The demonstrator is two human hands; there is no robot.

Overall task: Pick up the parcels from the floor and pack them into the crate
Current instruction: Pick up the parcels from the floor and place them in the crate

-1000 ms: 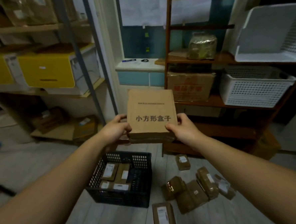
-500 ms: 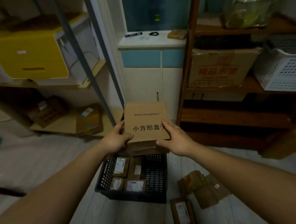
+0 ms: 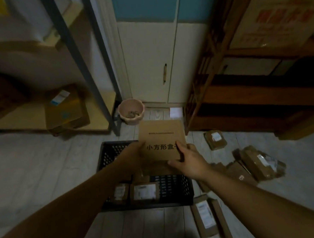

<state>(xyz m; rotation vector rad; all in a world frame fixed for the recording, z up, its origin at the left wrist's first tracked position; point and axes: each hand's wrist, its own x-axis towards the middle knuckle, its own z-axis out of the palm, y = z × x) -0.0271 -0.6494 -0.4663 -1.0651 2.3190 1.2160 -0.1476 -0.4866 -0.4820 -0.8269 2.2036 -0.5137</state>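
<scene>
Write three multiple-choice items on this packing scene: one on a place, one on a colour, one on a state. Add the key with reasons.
1. Where is the flat brown cardboard box with black printed characters?
A. Over the black plastic lattice crate
B. On a wooden shelf
C. Inside a white basket

2. What colour is the small round plastic bucket by the white cabinet door?
A. Blue
B. Pink
C. Black

3. How do the left hand and the right hand stand to the box?
A. Neither touches it
B. Only the right touches it
C. Both grip it, one at each side

Key:
1 A: the box covers the crate's far part, held up.
2 B: its scalloped wall is pale pink.
3 C: the left hand is at its left edge, and the right thumb lies on its face.
</scene>
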